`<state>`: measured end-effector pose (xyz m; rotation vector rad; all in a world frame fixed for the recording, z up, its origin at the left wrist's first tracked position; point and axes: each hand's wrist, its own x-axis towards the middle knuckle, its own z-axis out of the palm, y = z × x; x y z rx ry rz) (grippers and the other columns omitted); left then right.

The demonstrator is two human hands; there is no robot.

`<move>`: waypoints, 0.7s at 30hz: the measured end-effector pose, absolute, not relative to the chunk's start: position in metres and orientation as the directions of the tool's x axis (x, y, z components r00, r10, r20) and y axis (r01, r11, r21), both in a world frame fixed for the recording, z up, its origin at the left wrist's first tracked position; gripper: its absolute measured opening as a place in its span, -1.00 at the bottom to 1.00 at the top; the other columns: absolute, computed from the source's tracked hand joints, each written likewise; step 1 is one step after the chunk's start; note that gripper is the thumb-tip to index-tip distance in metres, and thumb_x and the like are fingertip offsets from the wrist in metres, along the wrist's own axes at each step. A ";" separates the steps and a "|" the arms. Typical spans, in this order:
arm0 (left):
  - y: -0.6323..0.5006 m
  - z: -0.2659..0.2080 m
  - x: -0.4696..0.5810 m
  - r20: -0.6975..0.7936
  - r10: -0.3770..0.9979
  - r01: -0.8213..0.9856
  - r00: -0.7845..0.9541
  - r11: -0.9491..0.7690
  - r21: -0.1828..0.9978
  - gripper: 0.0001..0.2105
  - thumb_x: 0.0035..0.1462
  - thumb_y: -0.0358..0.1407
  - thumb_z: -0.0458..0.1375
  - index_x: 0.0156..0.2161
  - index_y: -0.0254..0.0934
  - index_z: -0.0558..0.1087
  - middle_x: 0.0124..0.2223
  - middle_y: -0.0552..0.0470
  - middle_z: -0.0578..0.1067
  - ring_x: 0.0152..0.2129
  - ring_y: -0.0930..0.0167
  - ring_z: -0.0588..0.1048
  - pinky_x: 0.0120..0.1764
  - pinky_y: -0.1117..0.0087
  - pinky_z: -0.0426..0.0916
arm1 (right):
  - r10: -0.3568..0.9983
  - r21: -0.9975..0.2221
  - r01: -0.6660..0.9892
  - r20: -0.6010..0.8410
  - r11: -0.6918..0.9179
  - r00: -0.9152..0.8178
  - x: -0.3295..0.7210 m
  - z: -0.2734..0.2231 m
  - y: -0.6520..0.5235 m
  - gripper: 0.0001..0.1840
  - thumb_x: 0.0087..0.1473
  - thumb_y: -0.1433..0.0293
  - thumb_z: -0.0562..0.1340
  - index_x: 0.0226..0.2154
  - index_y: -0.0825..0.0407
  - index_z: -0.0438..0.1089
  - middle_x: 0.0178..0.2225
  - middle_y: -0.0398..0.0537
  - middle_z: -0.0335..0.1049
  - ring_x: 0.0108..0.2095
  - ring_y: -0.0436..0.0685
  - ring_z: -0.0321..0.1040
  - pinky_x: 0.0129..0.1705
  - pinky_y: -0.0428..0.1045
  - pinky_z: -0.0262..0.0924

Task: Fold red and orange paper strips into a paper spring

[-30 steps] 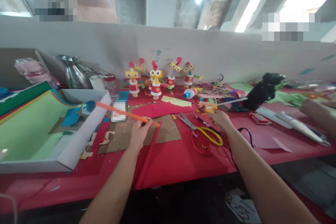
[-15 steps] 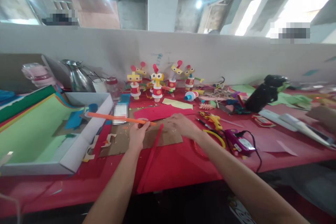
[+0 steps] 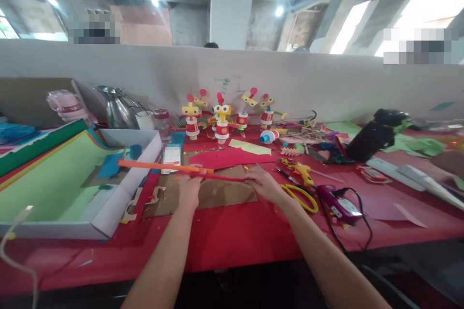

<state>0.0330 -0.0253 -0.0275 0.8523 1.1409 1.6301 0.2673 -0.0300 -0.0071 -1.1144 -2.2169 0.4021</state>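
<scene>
My left hand (image 3: pixel 190 190) is closed on an orange paper strip (image 3: pixel 152 166), which points out to the left toward the white box. A narrow red paper strip (image 3: pixel 221 177) runs almost level between both hands. Its right end is pinched in my right hand (image 3: pixel 264 184); its left end crosses the fingers of my left hand, and I cannot tell whether they grip it too. Under the hands lies a brown cardboard sheet (image 3: pixel 217 198) with small scraps on it. Just behind are a red paper sheet (image 3: pixel 232 158) and a pale yellow piece (image 3: pixel 250 147).
Several paper-cup figures (image 3: pixel 222 128) stand at the back. To the left is a white box (image 3: pixel 125 198) with coloured sheets. On the right lie a yellow glue gun (image 3: pixel 303 173), a yellow tape ring (image 3: pixel 300 198), a purple corded device (image 3: pixel 340 204) and a black bottle (image 3: pixel 371 140).
The red strip has swung up from a slant toward the table's front edge to nearly level between my hands. My right hand has shifted slightly right and now grips its end.
</scene>
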 end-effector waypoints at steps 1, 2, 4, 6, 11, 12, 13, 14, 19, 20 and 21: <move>-0.025 -0.027 0.033 0.021 0.949 -0.300 -0.314 -0.121 0.946 -0.66 -0.28 -0.25 0.31 -0.33 -0.31 0.37 -0.48 0.12 0.42 -0.55 0.50 0.43 -0.38 0.42 0.34 | 0.834 -0.613 0.569 0.454 0.548 -0.314 0.270 -0.009 -0.033 -0.81 0.09 0.33 0.13 -0.36 0.03 0.44 -0.34 -0.03 0.42 -0.25 0.10 0.33 -0.18 0.02 0.19; -0.026 -0.027 0.033 0.020 0.954 -0.301 -0.299 -0.114 0.947 -0.65 -0.28 -0.25 0.31 -0.32 -0.30 0.37 -0.47 0.12 0.42 -0.55 0.50 0.43 -0.38 0.42 0.33 | 0.857 -0.703 0.502 0.478 0.504 -0.193 0.269 -0.011 -0.035 -0.80 0.07 0.29 0.15 -0.35 0.03 0.44 -0.34 -0.03 0.42 -0.28 0.11 0.34 -0.20 0.02 0.21; -0.027 -0.026 0.036 0.025 0.969 -0.302 -0.244 -0.101 0.948 -0.65 -0.26 -0.25 0.30 -0.30 -0.30 0.36 -0.46 0.11 0.43 -0.53 0.49 0.44 -0.38 0.43 0.33 | 0.900 -0.839 0.343 0.434 0.422 -0.044 0.259 -0.014 -0.037 -0.77 0.00 0.22 0.20 -0.38 0.04 0.43 -0.40 -0.06 0.42 -0.38 0.10 0.34 -0.29 0.01 0.23; -0.030 -0.026 0.039 0.043 0.980 -0.291 -0.194 -0.100 0.951 -0.63 -0.23 -0.25 0.29 -0.25 -0.29 0.35 -0.44 0.10 0.44 -0.51 0.48 0.46 -0.37 0.43 0.33 | 0.944 -0.921 0.218 0.330 0.322 0.002 0.241 -0.016 -0.036 -0.73 -0.06 0.18 0.24 -0.43 0.06 0.41 -0.51 -0.09 0.38 -0.49 0.06 0.31 -0.39 -0.02 0.23; -0.034 -0.027 0.045 0.079 0.991 -0.185 -0.109 -0.099 0.978 -0.63 -0.17 -0.25 0.26 -0.20 -0.29 0.35 -0.42 0.07 0.47 -0.47 0.43 0.49 -0.38 0.43 0.33 | 0.976 -0.974 -0.058 0.218 0.218 0.006 0.204 -0.020 -0.039 -0.70 -0.09 0.14 0.26 -0.44 0.05 0.35 -0.54 -0.12 0.36 -0.50 0.04 0.29 -0.42 -0.06 0.24; -0.035 -0.027 0.046 0.077 0.993 -0.163 -0.094 -0.091 0.982 -0.64 -0.16 -0.24 0.26 -0.21 -0.30 0.35 -0.42 0.06 0.47 -0.45 0.42 0.50 -0.38 0.43 0.33 | 0.979 -0.977 -0.072 0.202 0.202 0.017 0.203 -0.022 -0.040 -0.69 -0.11 0.13 0.27 -0.45 0.05 0.35 -0.54 -0.13 0.35 -0.51 0.03 0.27 -0.43 -0.07 0.23; -0.036 -0.027 0.047 0.073 0.994 -0.146 -0.080 -0.084 0.986 -0.65 -0.16 -0.23 0.26 -0.21 -0.30 0.36 -0.41 0.05 0.48 -0.43 0.41 0.50 -0.39 0.44 0.33 | 0.982 -0.979 -0.077 0.187 0.189 0.034 0.203 -0.023 -0.042 -0.68 -0.13 0.13 0.28 -0.47 0.05 0.34 -0.55 -0.14 0.34 -0.52 0.02 0.25 -0.44 -0.08 0.21; -0.037 -0.027 0.049 0.067 0.995 -0.132 -0.067 -0.076 0.988 -0.65 -0.16 -0.23 0.26 -0.22 -0.30 0.36 -0.40 0.04 0.48 -0.42 0.40 0.50 -0.39 0.44 0.33 | 0.983 -0.981 -0.081 0.174 0.178 0.057 0.204 -0.025 -0.043 -0.67 -0.14 0.12 0.29 -0.49 0.06 0.34 -0.56 -0.15 0.31 -0.54 0.00 0.23 -0.46 -0.09 0.18; -0.039 -0.030 0.055 0.065 0.998 -0.097 -0.016 -0.066 0.993 -0.68 -0.16 -0.22 0.26 -0.26 -0.30 0.38 -0.43 0.02 0.49 -0.46 0.40 0.48 -0.45 0.45 0.33 | 0.988 -0.981 -0.153 0.100 0.118 0.118 0.208 -0.030 -0.046 -0.62 -0.20 0.08 0.31 -0.51 0.06 0.33 -0.61 -0.21 0.24 -0.59 -0.05 0.12 -0.55 -0.13 0.02; -0.039 -0.032 0.055 0.067 0.998 -0.095 -0.006 -0.067 0.993 -0.68 -0.16 -0.22 0.26 -0.26 -0.30 0.38 -0.43 0.02 0.49 -0.47 0.40 0.48 -0.46 0.44 0.32 | 0.990 -0.981 -0.162 0.089 0.105 0.107 0.207 -0.031 -0.046 -0.62 -0.21 0.08 0.32 -0.52 0.06 0.33 -0.62 -0.21 0.23 -0.59 -0.05 0.11 -0.56 -0.12 -0.01; -0.039 -0.033 0.056 0.069 0.998 -0.094 0.004 -0.068 0.993 -0.69 -0.16 -0.23 0.26 -0.27 -0.30 0.39 -0.44 0.03 0.49 -0.48 0.40 0.48 -0.47 0.44 0.32 | 0.992 -0.982 -0.164 0.079 0.094 0.097 0.206 -0.031 -0.045 -0.61 -0.22 0.08 0.32 -0.52 0.06 0.33 -0.64 -0.23 0.22 -0.60 -0.06 0.10 -0.56 -0.12 -0.03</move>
